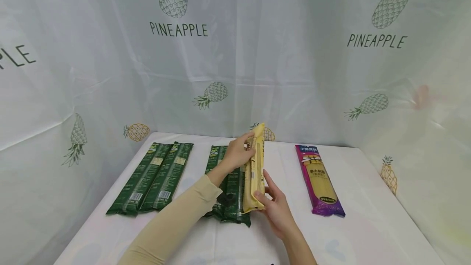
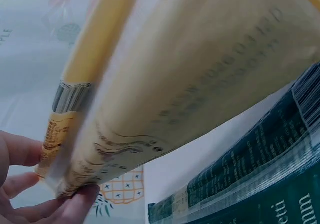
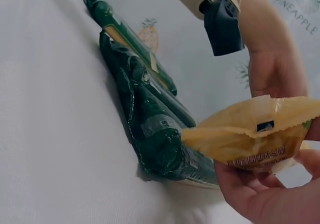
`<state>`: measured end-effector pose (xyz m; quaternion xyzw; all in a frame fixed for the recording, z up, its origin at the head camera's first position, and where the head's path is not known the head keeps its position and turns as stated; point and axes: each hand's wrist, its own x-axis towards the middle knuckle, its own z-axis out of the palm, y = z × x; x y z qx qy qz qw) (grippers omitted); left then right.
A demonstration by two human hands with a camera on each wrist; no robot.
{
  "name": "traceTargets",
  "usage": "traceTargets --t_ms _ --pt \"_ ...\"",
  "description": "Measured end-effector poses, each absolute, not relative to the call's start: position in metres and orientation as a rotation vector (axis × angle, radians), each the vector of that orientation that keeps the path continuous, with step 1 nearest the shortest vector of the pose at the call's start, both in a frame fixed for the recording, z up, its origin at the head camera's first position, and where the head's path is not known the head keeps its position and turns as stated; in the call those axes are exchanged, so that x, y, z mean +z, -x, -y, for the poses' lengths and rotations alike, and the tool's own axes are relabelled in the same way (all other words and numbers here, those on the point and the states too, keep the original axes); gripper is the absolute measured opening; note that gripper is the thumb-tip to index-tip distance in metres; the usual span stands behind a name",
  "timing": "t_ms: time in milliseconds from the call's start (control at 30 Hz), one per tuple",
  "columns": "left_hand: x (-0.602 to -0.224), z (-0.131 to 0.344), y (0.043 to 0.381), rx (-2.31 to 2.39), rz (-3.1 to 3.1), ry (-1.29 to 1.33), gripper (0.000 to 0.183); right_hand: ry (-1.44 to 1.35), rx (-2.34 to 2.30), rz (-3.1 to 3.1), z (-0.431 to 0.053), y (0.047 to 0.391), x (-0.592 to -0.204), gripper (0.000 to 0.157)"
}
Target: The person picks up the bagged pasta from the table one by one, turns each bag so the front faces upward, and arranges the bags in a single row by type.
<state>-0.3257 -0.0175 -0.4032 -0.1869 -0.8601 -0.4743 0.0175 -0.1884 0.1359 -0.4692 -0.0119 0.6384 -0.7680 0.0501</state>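
A long yellow noodle packet (image 1: pixel 254 175) is held upright and slightly tilted above the table's middle, just right of two green packets. My left hand (image 1: pixel 238 153) pinches its far upper end between thumb and fingers; the left wrist view shows the fingertips (image 2: pixel 82 200) at that end, with printing along the packet's cream side. Lower down, my right hand (image 1: pixel 278 212) grips the near end, thumb on the front and fingers behind. The right wrist view shows the crimped yellow end (image 3: pixel 260 134) resting over my right fingers. The green packet (image 1: pixel 233 193) beside it is partly covered by my left arm.
Two more green packets (image 1: pixel 163 177) lie side by side at the table's left. A purple spaghetti packet (image 1: pixel 319 179) with a yellow window lies on the right. Behind the white tabletop (image 1: pixel 368 216) hangs a pineapple-print curtain (image 1: pixel 279 60). A black device (image 3: pixel 222 26) sits on my left wrist.
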Motion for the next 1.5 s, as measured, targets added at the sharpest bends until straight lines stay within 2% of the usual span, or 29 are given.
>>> traceTargets --t_ms 433,867,1033,1267,1500 --pt "-0.393 0.009 0.320 -1.287 2.684 0.593 0.064 -0.058 -2.080 -2.460 -0.124 0.182 -0.461 0.076" --pt "-0.399 0.004 0.320 -1.251 2.695 0.494 0.068 0.039 -1.856 -2.814 -0.119 0.181 -0.461 0.070" --pt "-0.402 0.008 0.323 -1.307 2.654 0.527 0.065 0.023 -1.900 -2.720 -0.119 0.181 -0.460 0.069" --pt "-0.401 0.015 0.323 -1.444 2.575 0.528 0.063 -0.052 -2.085 -2.236 -0.126 0.185 -0.453 0.089" --pt "-0.395 0.015 0.321 -1.520 2.554 0.531 0.064 -0.090 -2.248 -1.907 -0.139 0.191 -0.459 0.074"
